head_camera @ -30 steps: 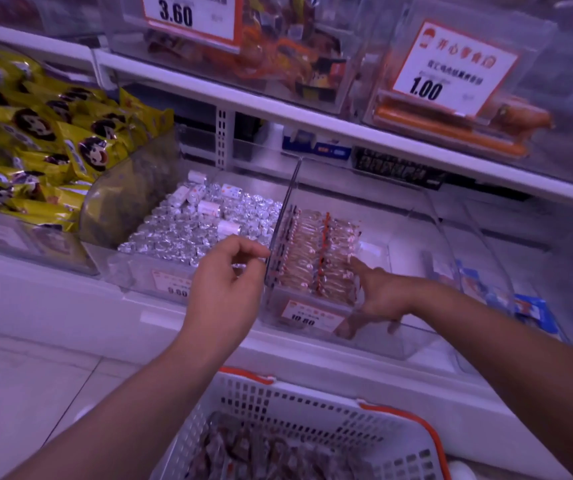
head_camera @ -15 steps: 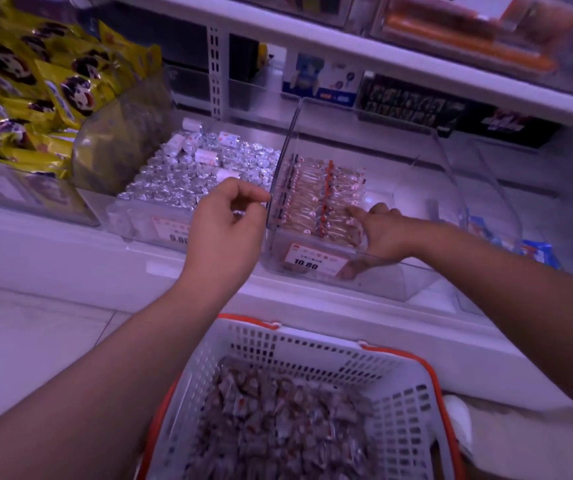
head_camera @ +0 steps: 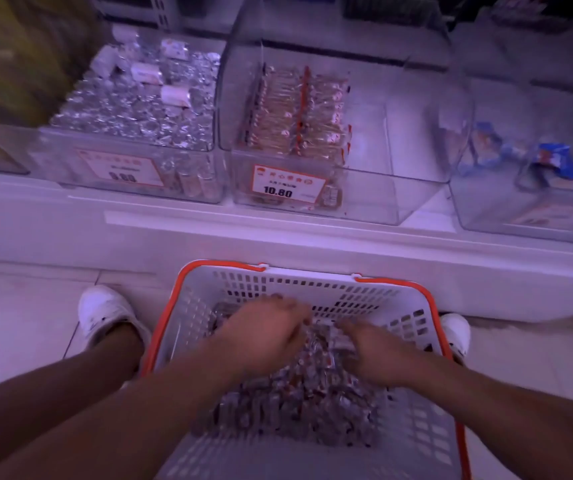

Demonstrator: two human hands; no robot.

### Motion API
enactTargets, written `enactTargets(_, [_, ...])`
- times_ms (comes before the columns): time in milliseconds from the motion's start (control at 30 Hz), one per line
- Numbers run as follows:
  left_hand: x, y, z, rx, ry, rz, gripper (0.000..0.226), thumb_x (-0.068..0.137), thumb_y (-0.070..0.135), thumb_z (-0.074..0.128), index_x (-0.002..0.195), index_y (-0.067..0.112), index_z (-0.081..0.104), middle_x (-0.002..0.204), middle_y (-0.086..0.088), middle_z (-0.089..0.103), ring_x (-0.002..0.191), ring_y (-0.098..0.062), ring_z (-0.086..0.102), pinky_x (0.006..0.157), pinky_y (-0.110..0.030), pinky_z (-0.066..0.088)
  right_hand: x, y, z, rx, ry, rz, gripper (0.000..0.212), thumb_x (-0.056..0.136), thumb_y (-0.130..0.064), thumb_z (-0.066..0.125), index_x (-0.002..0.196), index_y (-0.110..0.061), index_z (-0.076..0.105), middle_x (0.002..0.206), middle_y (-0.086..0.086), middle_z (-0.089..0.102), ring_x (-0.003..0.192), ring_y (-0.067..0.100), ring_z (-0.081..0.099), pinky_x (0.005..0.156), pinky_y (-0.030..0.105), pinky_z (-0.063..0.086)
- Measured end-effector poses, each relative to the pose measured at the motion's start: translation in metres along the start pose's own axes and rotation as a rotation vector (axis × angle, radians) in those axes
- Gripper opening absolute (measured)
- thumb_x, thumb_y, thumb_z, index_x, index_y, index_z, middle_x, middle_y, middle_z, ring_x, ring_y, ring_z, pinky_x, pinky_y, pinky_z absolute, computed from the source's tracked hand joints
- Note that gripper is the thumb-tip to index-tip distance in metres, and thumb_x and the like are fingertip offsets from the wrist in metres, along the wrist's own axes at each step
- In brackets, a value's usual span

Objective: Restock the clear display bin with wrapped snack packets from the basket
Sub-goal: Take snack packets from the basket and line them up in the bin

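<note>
Down at floor level, between two white shoes [head_camera: 106, 313], sat a white slotted basket [head_camera: 413, 424] with an orange rim, holding a heap of small wrapped snack packets [head_camera: 288, 407]. Both forearms reached into it from the near edge. Left hand [head_camera: 264, 336] lay palm down on the far part of the heap, fingers stretched toward the basket's far wall; its grip looked wide and flat, though motion blur hid whether the fingertips pinched anything. Right hand [head_camera: 370, 356] rested just beside it on the packets, fingers pointing toward the left hand and dipping among the wrappers; whether its grip held a packet I could not tell.

Beyond the basket rose the white front of the shelf [head_camera: 209, 237]. On it stood the clear display bin [head_camera: 375, 192], directly in line with the basket, carrying an orange-bordered price tag [head_camera: 287, 183] reading 10.80. Neat rows of brownish packets [head_camera: 295, 112] filled its left portion, while its right portion showed bare clear floor. Left of it, touching side by side, stood another clear bin heaped with silver foil sweets [head_camera: 139, 102] and a few white rolls on top. Right of the display bin stood a third clear bin [head_camera: 534, 202] with blue-wrapped items inside. Yellow packaging [head_camera: 4, 57], blurred, filled the far left corner.
</note>
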State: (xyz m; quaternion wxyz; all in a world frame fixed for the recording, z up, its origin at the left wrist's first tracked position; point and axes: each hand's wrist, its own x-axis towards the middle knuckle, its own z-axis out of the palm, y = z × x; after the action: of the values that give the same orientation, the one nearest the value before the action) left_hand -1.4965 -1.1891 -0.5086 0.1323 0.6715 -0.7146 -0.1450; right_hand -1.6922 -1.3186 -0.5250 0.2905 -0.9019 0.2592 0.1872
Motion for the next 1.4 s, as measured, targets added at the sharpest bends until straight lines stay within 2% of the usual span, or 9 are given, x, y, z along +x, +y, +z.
enactTargets(100, [-0.013, -0.039, 0.076, 0.223, -0.413, -0.136, 0.052, 0.092, 0.034, 0.049, 0.142, 0.022, 0.037, 0.139, -0.012, 0.051, 0.115, -0.036, 0.058, 0.093, -0.046, 0.046, 0.039, 0.065, 0.044, -0.178, -0.194, 0.215, 0.062, 0.092, -0.036, 0.056, 0.149, -0.022, 0.035, 0.147, 0.004, 0.042, 0.136, 0.028, 0.040, 0.114, 0.036, 0.032])
enactTargets(333, [0.053, -0.061, 0.187, 0.126, -0.502, -0.223, 0.060, 0.086, 0.024, 0.033, 0.145, 0.015, 0.038, 0.148, -0.017, 0.039, 0.122, -0.038, 0.049, 0.099, -0.048, 0.043, 0.095, 0.111, 0.131, -0.237, -0.167, 0.374, 0.077, 0.088, -0.045, 0.053, 0.154, -0.028, 0.017, 0.155, 0.024, 0.010, 0.142, 0.044, 0.018, 0.112, 0.048, 0.035])
enactTargets(567, [0.071, -0.061, 0.217, 0.109, -0.602, -0.302, 0.051, 0.090, 0.017, 0.047, 0.141, 0.009, 0.042, 0.140, -0.014, 0.046, 0.130, -0.036, 0.039, 0.109, -0.043, 0.034, 0.099, 0.121, 0.131, -0.247, -0.189, 0.296, 0.067, 0.081, -0.035, 0.050, 0.145, -0.021, 0.034, 0.142, 0.015, 0.034, 0.127, 0.036, 0.038, 0.101, 0.044, 0.044])
enactTargets(667, [0.059, -0.064, 0.202, 0.031, -0.571, -0.374, 0.055, 0.090, 0.030, 0.051, 0.142, 0.016, 0.047, 0.143, -0.010, 0.051, 0.132, -0.030, 0.044, 0.113, -0.035, 0.031, 0.098, 0.117, 0.118, -0.263, -0.206, 0.269, 0.062, 0.083, -0.024, 0.052, 0.142, -0.014, 0.039, 0.144, 0.013, 0.035, 0.130, 0.035, 0.038, 0.101, 0.046, 0.044])
enactTargets(833, [0.049, -0.080, 0.151, -0.351, -0.429, -0.570, 0.039, 0.092, 0.046, 0.051, 0.107, 0.015, 0.069, 0.108, -0.009, 0.073, 0.105, -0.025, 0.067, 0.089, -0.031, 0.047, 0.096, 0.104, 0.109, -0.187, -0.221, 0.233, 0.056, 0.088, -0.045, 0.050, 0.139, -0.022, 0.051, 0.136, 0.010, 0.057, 0.126, 0.030, 0.053, 0.105, 0.038, 0.043])
enactTargets(967, [0.049, -0.080, 0.092, -0.431, -0.418, -0.587, 0.021, 0.092, 0.035, 0.061, 0.092, 0.015, 0.066, 0.087, -0.005, 0.069, 0.087, -0.019, 0.065, 0.073, -0.026, 0.047, 0.089, 0.074, 0.079, 0.289, -0.135, 0.370, 0.014, 0.084, -0.028, 0.069, 0.079, -0.015, 0.069, 0.079, -0.003, 0.069, 0.069, 0.010, 0.063, 0.060, 0.007, 0.040])
enactTargets(1033, [0.047, -0.072, 0.055, -0.450, -0.384, -0.538, 0.015, 0.093, 0.027, 0.060, 0.082, 0.018, 0.056, 0.074, 0.003, 0.057, 0.074, -0.010, 0.056, 0.064, -0.016, 0.038, 0.085, 0.058, 0.050, 0.503, -0.129, 0.381, 0.030, 0.080, -0.008, 0.070, 0.058, -0.016, 0.052, 0.058, -0.006, 0.054, 0.058, 0.005, 0.054, 0.054, 0.013, 0.040])
enactTargets(1233, [0.038, -0.026, -0.069, -0.860, -0.046, -0.575, 0.015, 0.095, 0.021, 0.063, 0.082, 0.020, 0.071, 0.068, 0.009, 0.067, 0.056, 0.004, 0.058, 0.055, -0.013, 0.045, 0.024, -0.030, -0.095, 1.087, -0.182, 0.021, 0.005, 0.084, -0.008, 0.073, 0.082, -0.012, 0.075, 0.091, 0.020, 0.073, 0.077, 0.027, 0.073, 0.068, 0.035, 0.061])
enactTargets(1400, [0.026, 0.026, -0.131, -1.205, 0.124, -0.617, 0.033, 0.092, 0.052, 0.058, 0.097, 0.026, 0.078, 0.083, -0.003, 0.076, 0.069, -0.018, 0.070, 0.069, -0.029, 0.050, -0.044, -0.092, -0.164, 0.962, 0.285, -0.140, 0.018, 0.073, -0.024, 0.086, 0.074, -0.017, 0.069, 0.057, 0.007, 0.065, 0.041, 0.019, 0.056, 0.038, 0.022, 0.042])
